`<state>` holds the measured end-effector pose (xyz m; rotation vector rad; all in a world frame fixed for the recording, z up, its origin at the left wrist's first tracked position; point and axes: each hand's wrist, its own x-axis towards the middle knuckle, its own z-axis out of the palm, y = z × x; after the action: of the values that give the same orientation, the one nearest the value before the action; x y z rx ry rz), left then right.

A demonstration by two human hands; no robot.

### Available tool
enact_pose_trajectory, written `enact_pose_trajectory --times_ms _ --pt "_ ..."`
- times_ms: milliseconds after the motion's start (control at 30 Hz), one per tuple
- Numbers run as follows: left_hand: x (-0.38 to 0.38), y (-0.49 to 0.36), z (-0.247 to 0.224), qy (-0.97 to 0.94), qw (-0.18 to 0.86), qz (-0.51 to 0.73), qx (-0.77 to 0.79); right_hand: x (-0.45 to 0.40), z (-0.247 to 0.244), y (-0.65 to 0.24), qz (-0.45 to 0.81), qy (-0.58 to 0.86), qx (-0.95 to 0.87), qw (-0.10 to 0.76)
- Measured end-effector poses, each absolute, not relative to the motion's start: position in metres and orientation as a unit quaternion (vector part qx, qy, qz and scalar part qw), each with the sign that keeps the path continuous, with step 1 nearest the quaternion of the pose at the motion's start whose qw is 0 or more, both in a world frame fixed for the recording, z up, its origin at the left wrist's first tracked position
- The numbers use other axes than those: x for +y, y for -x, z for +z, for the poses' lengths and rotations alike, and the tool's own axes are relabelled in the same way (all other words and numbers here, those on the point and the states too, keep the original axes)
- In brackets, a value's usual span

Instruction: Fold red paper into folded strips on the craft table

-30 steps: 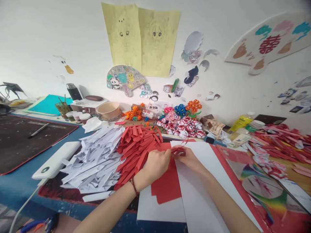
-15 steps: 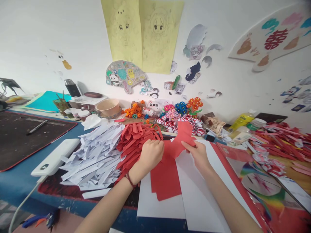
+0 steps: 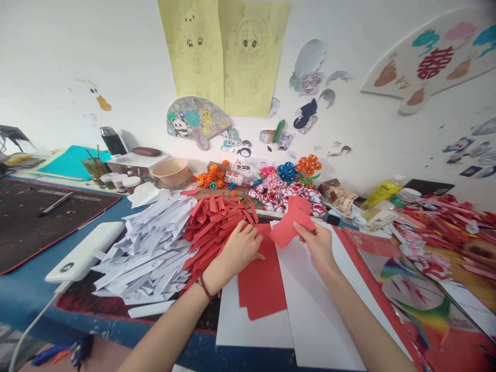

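Note:
In my right hand [image 3: 316, 242] is a piece of bent red paper [image 3: 291, 219], pinched between thumb and fingers above the white sheets [image 3: 315, 305]. My left hand [image 3: 242, 245] is open, its thumb apart from its loosely bent fingers. It hovers over or touches the upper left of a stack of flat red paper [image 3: 263, 289]; contact cannot be made out. Just left of that hand lies a heap of folded red paper strips [image 3: 211, 222]. Farther left spreads a larger heap of folded white paper strips [image 3: 145, 253].
A white power bank [image 3: 85, 250] with a cable lies at the left. Along the wall stand paper flowers [image 3: 287, 173], a round bowl [image 3: 169, 171] and a yellow bottle [image 3: 382, 192]. More red strips [image 3: 445, 222] are piled at the right.
My left hand has opened from a closed pinch, its thumb now pointing out over the red stack. The red paper in my right hand has turned and shifted slightly, coming away from the left hand.

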<state>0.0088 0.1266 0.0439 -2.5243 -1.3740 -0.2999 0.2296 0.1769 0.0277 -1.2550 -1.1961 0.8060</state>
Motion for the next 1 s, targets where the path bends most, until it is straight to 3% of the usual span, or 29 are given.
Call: enact_pose_trajectory --times_ms 167,267,500,667,733,867,1000 --pt "0.126 -0.012 0.047 0.876 0.093 -0.099 -0.462 0.178 0.025 -0.230 0.328 0.549 -0.519 0.567" --pt "0.120 -0.017 0.056 0.863 0.044 -0.159 -0.477 0.178 0.026 -0.230 0.327 0.548 -0.517 0.570" --pt "0.114 -0.022 0.069 0.710 -0.179 -0.389 -0.559 0.177 0.032 -0.230 0.322 0.549 -0.478 0.606" --pt "0.126 -0.018 0.051 0.643 -0.291 -0.382 -0.597 0.177 0.032 -0.228 0.338 0.538 -0.460 0.621" --pt "0.128 -0.020 0.045 0.661 -0.243 -0.332 -0.627 0.176 0.032 -0.227 0.357 0.533 -0.459 0.615" --pt "0.125 -0.028 0.039 0.705 -0.052 -0.202 -0.678 0.174 0.033 -0.225 0.370 0.536 -0.459 0.603" --pt "0.125 -0.032 0.035 0.744 0.059 -0.180 -0.640 0.173 0.033 -0.226 0.351 0.544 -0.446 0.618"
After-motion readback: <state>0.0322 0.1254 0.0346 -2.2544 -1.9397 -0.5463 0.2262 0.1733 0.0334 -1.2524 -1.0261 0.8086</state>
